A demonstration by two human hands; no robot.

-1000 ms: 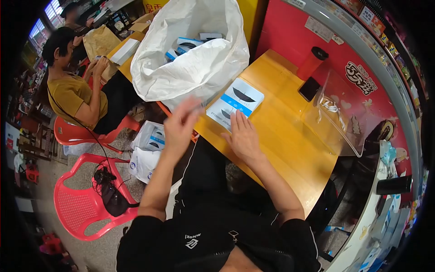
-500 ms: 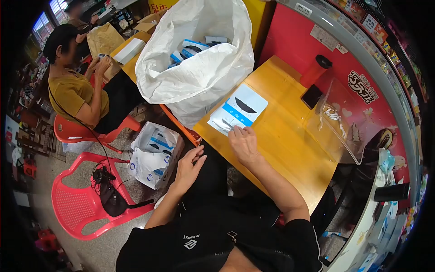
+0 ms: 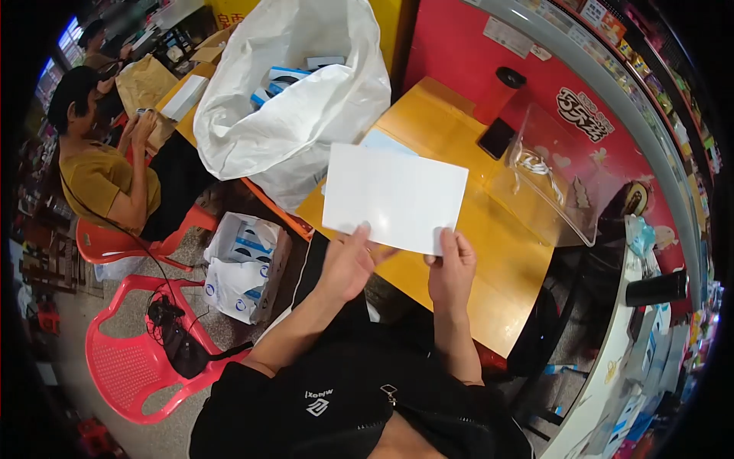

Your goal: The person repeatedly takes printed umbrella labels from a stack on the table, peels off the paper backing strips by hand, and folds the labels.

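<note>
A flat white card sheet (image 3: 395,200), its plain side up, is held tilted above the yellow table (image 3: 489,283). My right hand (image 3: 453,271) pinches its near right corner between thumb and fingers. At the near left edge, my left hand (image 3: 350,264) grips it with the thumb on top and the fingers underneath, partly hidden. Behind the sheet, part of a pale printed piece (image 3: 386,142) shows on the table; the rest of it is covered.
A large white sack (image 3: 298,145) holds several blue-and-white boxes (image 3: 289,74). A carton (image 3: 248,268) with more boxes stands on the floor by a pink chair (image 3: 145,344). A phone (image 3: 497,138), a tumbler (image 3: 501,92) and a clear bin (image 3: 550,176) sit along the wall. A co-worker (image 3: 107,168) sits at left.
My right hand has lifted a sheet from the table, where umbrella-printed pieces lay. My left hand has moved up and right to take hold of its left side. The view has shifted slightly.
</note>
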